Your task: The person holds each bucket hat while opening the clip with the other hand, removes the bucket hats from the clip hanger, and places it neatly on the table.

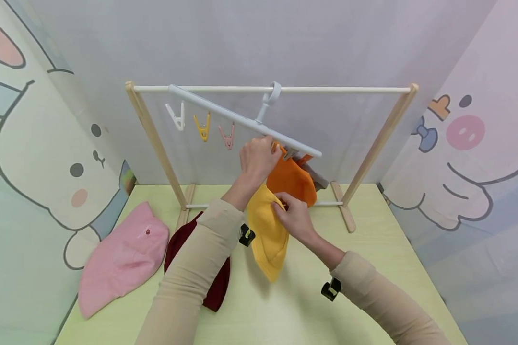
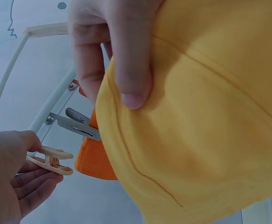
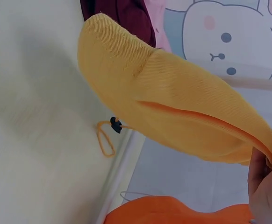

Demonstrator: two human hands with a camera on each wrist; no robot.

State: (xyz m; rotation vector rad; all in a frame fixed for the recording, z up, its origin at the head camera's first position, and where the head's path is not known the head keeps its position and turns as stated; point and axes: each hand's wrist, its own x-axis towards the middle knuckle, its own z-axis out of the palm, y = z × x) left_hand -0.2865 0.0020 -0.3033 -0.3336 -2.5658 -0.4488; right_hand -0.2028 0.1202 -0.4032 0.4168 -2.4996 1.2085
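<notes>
My left hand (image 1: 257,155) is at the underside of the tilted white hanger (image 1: 224,112); in the left wrist view its thumb and fingers pinch a cream clip (image 2: 54,161). Lower and to the right, my right hand (image 1: 294,218) pinches the edge of a yellow hat (image 1: 269,235), which hangs down from the fingers. The right wrist view shows the hat (image 3: 173,93) with a cord and dark toggle (image 3: 116,125). Behind the hands an orange hat (image 1: 291,179) hangs beside a grey item (image 1: 317,177); a grey clip (image 2: 77,125) is by the orange hat's edge.
White, yellow (image 1: 203,127) and pink clips dangle from the hanger's raised left part. The hanger hooks on the rack's white bar (image 1: 349,89), between wooden legs (image 1: 380,143). A pink hat (image 1: 125,258) and a dark red hat (image 1: 217,287) lie at the table's left.
</notes>
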